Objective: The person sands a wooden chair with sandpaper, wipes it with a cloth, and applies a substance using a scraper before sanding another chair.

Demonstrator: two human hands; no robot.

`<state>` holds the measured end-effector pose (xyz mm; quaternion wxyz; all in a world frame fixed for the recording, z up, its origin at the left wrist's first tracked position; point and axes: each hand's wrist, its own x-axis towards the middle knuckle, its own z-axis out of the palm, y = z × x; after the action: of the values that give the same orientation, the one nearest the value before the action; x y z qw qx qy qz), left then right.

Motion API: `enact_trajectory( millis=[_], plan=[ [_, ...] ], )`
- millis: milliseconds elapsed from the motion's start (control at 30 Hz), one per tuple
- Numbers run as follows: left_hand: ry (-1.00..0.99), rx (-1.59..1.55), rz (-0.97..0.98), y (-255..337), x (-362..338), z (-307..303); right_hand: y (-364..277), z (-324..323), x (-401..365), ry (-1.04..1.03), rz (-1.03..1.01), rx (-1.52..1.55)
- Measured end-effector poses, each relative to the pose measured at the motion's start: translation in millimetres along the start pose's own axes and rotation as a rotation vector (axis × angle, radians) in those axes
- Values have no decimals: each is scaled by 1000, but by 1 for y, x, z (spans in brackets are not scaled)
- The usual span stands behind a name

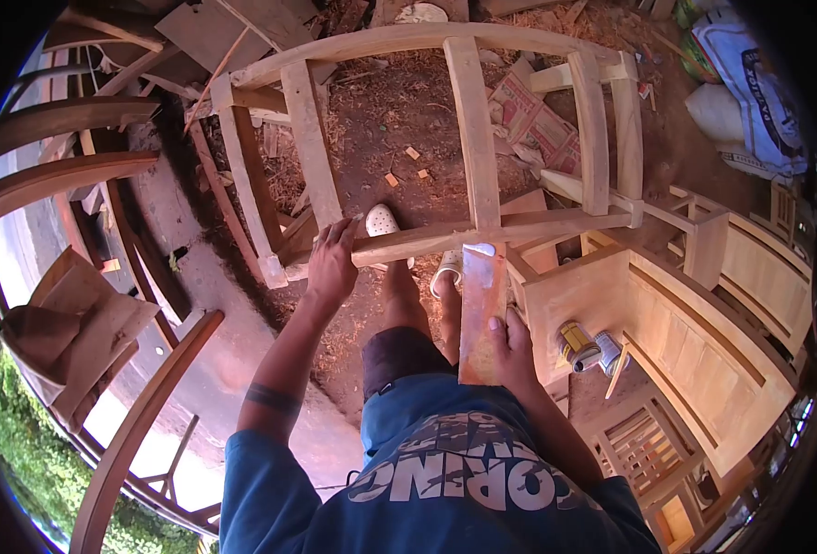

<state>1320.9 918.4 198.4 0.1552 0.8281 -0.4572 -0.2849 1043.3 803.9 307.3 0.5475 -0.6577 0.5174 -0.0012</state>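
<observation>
A pale wooden frame (472, 138) with several slats stands in front of me. My left hand (333, 268) rests on its near rail, beside the foot of one slat, with the fingers bent over the wood. In my right hand (512, 349) is a flat reddish board (482, 305), held upright by its right side near the bottom. The board's whitish top end lies close to the near rail; whether they touch I cannot tell.
Two cans (578, 345) stand on a wooden piece at the right, near panelled furniture (695, 369). Curved dark beams (150, 425) jut in from the left. Flattened cardboard (533, 120) and wood scraps lie on the ground. White sacks (750, 102) sit at the upper right.
</observation>
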Motion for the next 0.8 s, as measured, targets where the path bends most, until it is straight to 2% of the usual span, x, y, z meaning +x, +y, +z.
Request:
enact_trajectory(
  millis=[133, 267, 333, 467, 633, 800],
  plan=[
    [-54, -22, 23, 13, 6, 6, 20, -10, -11, -5, 118, 19],
    [-21, 17, -43, 10, -4, -3, 43, -15, -22, 87, 189, 159],
    [33, 77, -73, -5, -16, -1, 34, -14, -21, 205, 103, 183],
    [65, 155, -72, -36, -38, 15, 54, -13, -26, 153, 161, 194],
    [21, 183, -131, -40, -37, 21, 55, -8, -22, 85, 171, 177],
    [69, 283, -83, -46, -30, 38, 50, -12, -15, 24, 160, 92]
  ],
)
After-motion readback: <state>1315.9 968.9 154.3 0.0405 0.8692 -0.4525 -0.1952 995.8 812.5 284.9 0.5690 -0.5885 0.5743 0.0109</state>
